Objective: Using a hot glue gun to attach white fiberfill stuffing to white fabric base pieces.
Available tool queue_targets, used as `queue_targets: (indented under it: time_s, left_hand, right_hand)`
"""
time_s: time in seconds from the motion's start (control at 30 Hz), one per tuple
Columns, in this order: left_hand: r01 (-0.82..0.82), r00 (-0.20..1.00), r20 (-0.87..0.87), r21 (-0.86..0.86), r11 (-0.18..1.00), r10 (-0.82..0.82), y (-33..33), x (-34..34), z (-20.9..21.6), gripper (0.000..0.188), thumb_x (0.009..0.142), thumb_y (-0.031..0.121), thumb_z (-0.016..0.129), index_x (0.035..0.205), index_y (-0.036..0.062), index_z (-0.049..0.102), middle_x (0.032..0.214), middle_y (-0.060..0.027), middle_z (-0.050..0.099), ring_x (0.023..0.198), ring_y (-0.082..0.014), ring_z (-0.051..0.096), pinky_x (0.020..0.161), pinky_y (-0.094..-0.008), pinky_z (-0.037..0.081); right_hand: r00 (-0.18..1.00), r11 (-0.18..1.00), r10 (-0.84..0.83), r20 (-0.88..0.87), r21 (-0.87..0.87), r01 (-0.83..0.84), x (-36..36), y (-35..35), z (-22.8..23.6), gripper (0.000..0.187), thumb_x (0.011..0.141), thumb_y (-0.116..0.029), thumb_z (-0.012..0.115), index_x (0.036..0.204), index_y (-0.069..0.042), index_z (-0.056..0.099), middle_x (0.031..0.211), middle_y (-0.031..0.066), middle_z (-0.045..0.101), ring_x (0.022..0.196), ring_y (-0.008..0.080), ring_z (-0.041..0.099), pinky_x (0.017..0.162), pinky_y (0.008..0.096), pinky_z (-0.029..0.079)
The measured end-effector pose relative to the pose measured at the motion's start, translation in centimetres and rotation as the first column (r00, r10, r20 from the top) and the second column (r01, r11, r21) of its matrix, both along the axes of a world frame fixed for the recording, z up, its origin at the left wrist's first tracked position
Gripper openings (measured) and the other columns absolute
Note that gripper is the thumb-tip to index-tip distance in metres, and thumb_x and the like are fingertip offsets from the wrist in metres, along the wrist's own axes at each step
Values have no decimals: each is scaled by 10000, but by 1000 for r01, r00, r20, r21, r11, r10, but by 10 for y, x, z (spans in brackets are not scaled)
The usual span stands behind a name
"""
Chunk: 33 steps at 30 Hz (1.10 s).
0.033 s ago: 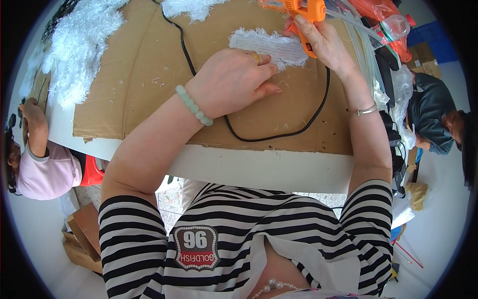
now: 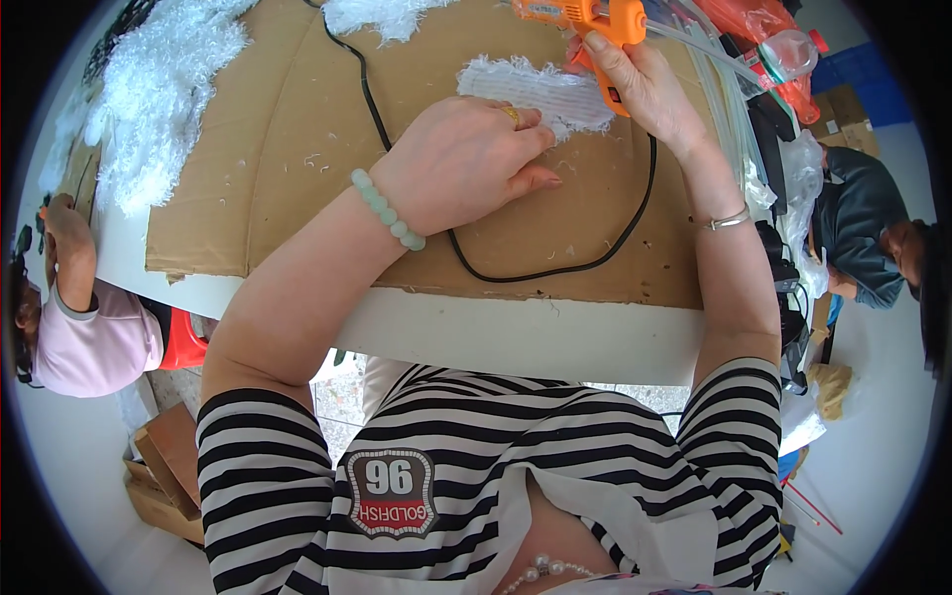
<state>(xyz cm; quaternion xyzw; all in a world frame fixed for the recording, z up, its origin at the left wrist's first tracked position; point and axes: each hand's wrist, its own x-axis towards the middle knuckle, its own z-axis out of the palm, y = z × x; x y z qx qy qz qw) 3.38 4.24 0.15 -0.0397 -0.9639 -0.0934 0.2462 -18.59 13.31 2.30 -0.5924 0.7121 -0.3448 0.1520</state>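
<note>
An orange hot glue gun is in my right hand, whose fingers wrap round its handle at the far right of the cardboard. The gun's nozzle lies outside the picture. Just left of the handle, a frayed white piece of fabric lies flat on the cardboard. My left hand rests palm down at the near edge of that fabric, thumb apart and fingers reaching over its edge; the fingertips are partly hidden. A black cord loops below my hands, one end running up toward the gun.
Brown cardboard covers much of the white table. Shaggy white fabric is heaped at the left, with another piece at the far edge. Glue sticks, a clear bottle and plastic bags crowd the right. One person sits left, another right.
The glue gun has shifted very slightly left with my right hand. My left hand and the fabric look the same.
</note>
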Motion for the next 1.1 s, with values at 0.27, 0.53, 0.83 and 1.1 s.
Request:
queue_targets:
  time_s: [0.27,0.53,0.83,1.1]
  left_hand:
    - [5,1000,-17,-7,1000,-5,1,1,0,296,802,323,637,892,41,640,858,-73,656,704,-250,625,655,-371,499]
    - [5,999,-38,-1,1000,-5,0,2,0,296,804,328,634,890,44,637,859,-73,657,704,-255,622,653,-372,498]
    - [14,998,-55,-6,1000,-15,0,0,-1,306,803,338,635,897,46,628,855,-84,660,702,-262,621,652,-373,498]
    - [1,999,-35,-10,1000,-1,-1,1,-3,307,802,333,638,929,53,636,833,-82,662,693,-264,621,650,-375,498]
  right_hand:
    - [999,999,37,34,17,-38,8,4,2,506,954,-499,408,1075,-37,573,886,20,598,804,116,551,678,251,423]
    - [995,1000,5,97,-5,-5,10,12,7,505,960,-484,407,1098,-31,584,909,16,602,841,100,575,676,230,423]
    - [995,995,-94,26,-19,95,-6,17,-2,520,943,-515,419,1054,-40,598,847,7,580,739,83,475,656,230,393]
    - [995,997,-79,68,15,78,-3,20,-2,517,943,-514,423,1048,-43,608,850,12,600,756,83,495,672,234,403]
